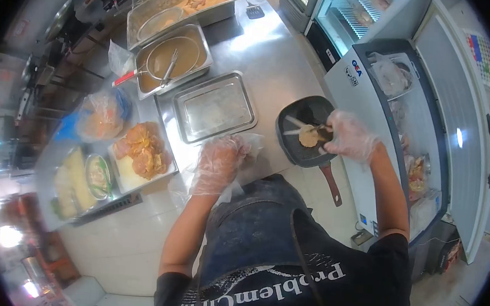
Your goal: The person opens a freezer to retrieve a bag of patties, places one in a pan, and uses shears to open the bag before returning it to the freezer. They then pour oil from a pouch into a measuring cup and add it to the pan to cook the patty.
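My right hand (352, 137), in a clear plastic glove, is closed around a dark-handled tool, whose two pale prongs (294, 127) spread apart like scissors or tongs. Beneath the tool a round, light-brown piece of food (308, 137) is in the square black frying pan (294, 151). The pan's brown handle (331, 185) points toward me. My left hand (220, 158), also gloved, is curled closed at the table's front edge, near the metal tray (249, 117). Clear plastic (250, 145) lies around it; whatever its fingers hold is hidden.
Left of my left hand sits a container of marinated meat (146, 152). Farther back, a steel pan of brown liquid (203, 44) holds a round strainer, and a larger pan (225, 5) holds breading. On the right stands an opened chest freezer (357, 98) with bagged food inside.
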A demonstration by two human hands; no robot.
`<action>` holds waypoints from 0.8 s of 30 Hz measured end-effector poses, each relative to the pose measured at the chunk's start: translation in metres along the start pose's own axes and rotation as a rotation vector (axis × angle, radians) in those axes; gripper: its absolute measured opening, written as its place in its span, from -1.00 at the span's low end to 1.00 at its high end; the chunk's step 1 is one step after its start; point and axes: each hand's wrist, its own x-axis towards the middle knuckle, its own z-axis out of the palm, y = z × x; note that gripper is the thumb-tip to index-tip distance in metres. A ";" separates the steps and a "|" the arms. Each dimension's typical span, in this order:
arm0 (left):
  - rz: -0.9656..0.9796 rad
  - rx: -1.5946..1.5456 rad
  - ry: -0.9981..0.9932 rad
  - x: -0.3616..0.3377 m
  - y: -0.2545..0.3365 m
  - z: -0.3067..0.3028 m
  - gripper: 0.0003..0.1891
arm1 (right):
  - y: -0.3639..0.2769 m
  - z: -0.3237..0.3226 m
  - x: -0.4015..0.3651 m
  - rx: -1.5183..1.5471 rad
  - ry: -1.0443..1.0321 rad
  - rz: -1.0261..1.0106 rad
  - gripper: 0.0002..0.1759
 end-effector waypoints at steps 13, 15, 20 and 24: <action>0.345 0.164 -0.050 0.036 0.014 -0.007 -0.84 | -0.024 0.053 0.084 -0.127 -0.162 -0.540 -0.48; 0.369 0.204 -0.072 0.038 0.013 -0.009 -0.83 | -0.022 0.054 0.090 -0.147 -0.193 -0.554 -0.49; 0.350 0.151 -0.205 0.039 0.016 -0.016 -0.91 | -0.019 0.063 0.101 -0.156 -0.267 -0.516 -0.54; 0.356 0.049 -0.215 0.036 0.011 -0.008 -0.96 | -0.031 0.050 0.094 -0.160 -0.270 -0.515 -0.58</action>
